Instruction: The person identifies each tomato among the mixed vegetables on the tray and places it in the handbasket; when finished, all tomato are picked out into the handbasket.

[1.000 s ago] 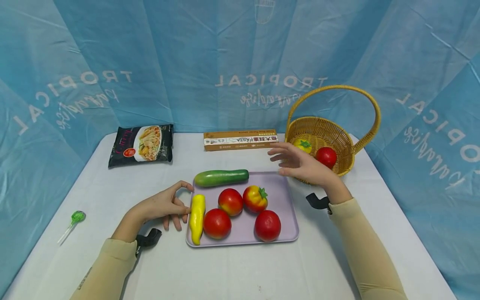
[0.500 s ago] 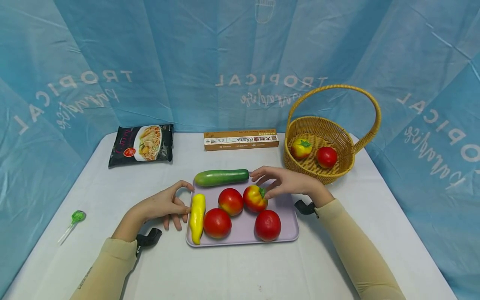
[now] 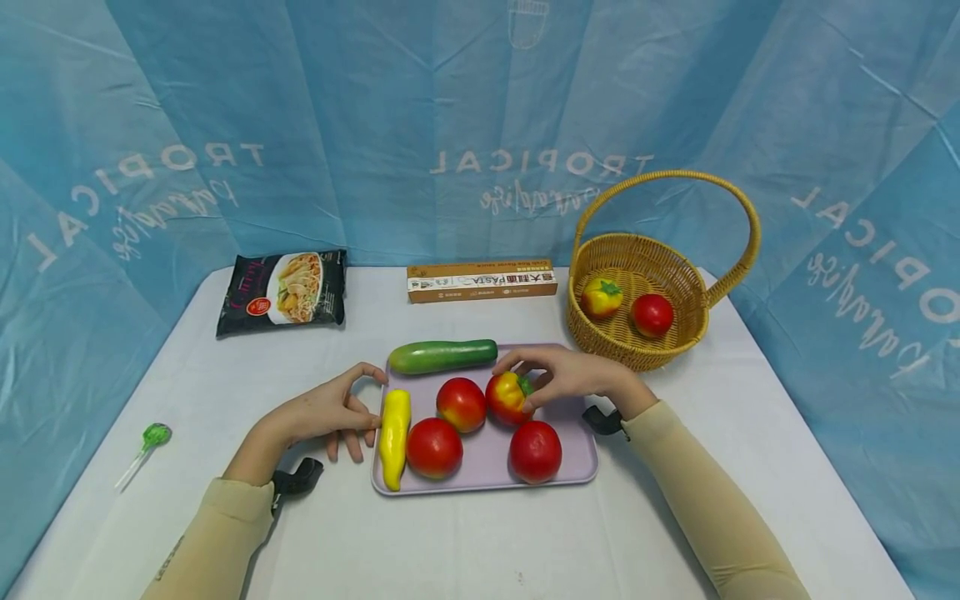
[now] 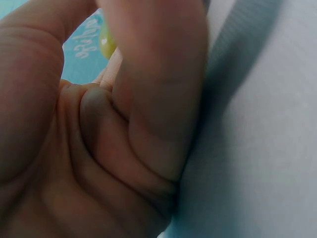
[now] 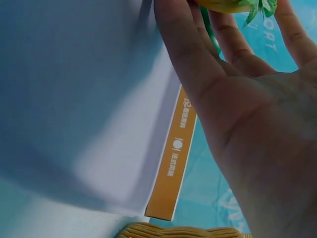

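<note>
My right hand (image 3: 566, 377) curls its thumb and fingers round a red-and-yellow bell pepper (image 3: 508, 397) on the lilac tray (image 3: 483, 479). In the right wrist view the pepper's green stalk (image 5: 260, 10) shows between the fingers. My left hand (image 3: 326, 410) rests at the tray's left rim, thumb and index finger touching it apart from each other. Just inside that rim lies a long yellow pepper (image 3: 394, 439). A green cucumber (image 3: 442, 356) lies along the back, and round red fruits (image 3: 536, 452) sit across the tray. The left wrist view shows mostly palm.
Behind the tray's right corner stands a wicker basket (image 3: 622, 350) with a tall handle, holding a bell pepper (image 3: 602, 297) and a red fruit (image 3: 652, 315). A pasta box (image 3: 482, 281) and a black noodle packet (image 3: 282, 292) lie at the back. A green lollipop (image 3: 155, 435) is far left.
My right hand has come from beside the basket down to the left, and its fingers have closed round the bell pepper on the tray. The left hand has stayed put.
</note>
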The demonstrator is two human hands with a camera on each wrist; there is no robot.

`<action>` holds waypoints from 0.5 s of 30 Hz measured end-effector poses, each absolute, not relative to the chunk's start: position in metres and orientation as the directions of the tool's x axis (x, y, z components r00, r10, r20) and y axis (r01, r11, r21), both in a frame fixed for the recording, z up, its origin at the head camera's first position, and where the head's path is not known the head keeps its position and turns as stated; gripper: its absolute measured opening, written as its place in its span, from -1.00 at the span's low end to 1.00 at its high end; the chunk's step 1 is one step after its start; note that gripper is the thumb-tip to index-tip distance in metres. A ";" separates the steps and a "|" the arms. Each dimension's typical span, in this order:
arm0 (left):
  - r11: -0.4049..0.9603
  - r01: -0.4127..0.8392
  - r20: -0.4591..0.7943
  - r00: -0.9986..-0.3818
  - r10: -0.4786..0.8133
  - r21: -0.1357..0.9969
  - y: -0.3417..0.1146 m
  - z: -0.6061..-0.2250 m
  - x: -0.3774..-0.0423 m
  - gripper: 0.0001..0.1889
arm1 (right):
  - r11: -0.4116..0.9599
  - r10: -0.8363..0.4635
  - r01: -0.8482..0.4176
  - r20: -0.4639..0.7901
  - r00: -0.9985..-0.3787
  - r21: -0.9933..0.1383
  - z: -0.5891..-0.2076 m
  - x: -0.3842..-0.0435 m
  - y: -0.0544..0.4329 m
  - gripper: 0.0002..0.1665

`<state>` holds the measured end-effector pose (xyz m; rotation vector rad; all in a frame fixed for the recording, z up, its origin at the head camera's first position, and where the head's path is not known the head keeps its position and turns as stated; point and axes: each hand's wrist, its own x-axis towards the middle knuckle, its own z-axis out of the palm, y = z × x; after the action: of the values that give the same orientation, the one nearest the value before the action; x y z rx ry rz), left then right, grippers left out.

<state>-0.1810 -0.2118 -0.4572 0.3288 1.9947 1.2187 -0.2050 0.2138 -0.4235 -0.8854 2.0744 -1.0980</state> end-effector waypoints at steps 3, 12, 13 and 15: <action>0.513 -0.162 -0.473 -0.677 0.563 0.843 -0.213 -0.457 -0.181 -0.28 | 0.432 -0.785 -0.277 -0.207 -0.584 -0.859 -0.423 -0.205 0.213 -0.38; 0.522 -0.170 -0.484 -0.677 0.555 0.836 -0.212 -0.458 -0.181 -0.29 | 0.450 -0.758 -0.220 -0.239 -0.607 -0.865 -0.419 -0.203 0.216 -0.41; 0.523 -0.169 -0.484 -0.676 0.555 0.835 -0.212 -0.458 -0.181 -0.29 | 0.450 -0.752 -0.215 -0.238 -0.614 -0.867 -0.417 -0.203 0.217 -0.40; 0.523 -0.166 -0.484 -0.674 0.558 0.836 -0.212 -0.456 -0.181 -0.28 | 0.448 -0.740 -0.214 -0.226 -0.633 -0.868 -0.410 -0.202 0.222 -0.39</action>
<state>-0.1809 -0.2121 -0.4564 0.3186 1.9981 1.2028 -0.2021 0.2219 -0.4102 -0.7955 2.1024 -1.1417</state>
